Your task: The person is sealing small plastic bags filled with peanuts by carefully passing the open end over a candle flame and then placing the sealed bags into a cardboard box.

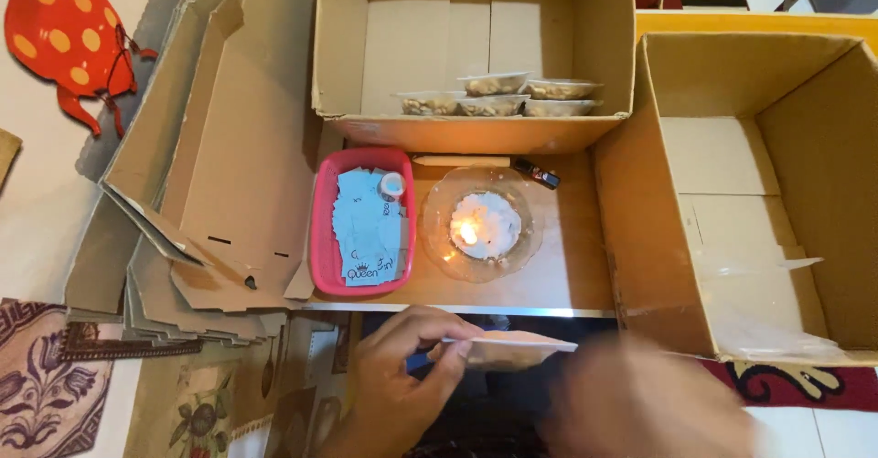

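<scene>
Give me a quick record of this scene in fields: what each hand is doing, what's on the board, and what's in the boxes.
left hand: pinches the edge of a flat clear packet
right hand: blurred, at the packet's other end; grip unclear
wooden board: red tray of blue labels, lit candle in a glass dish, small dark bottle
back box: stacked filled packs
right box: no packs seen
</scene>
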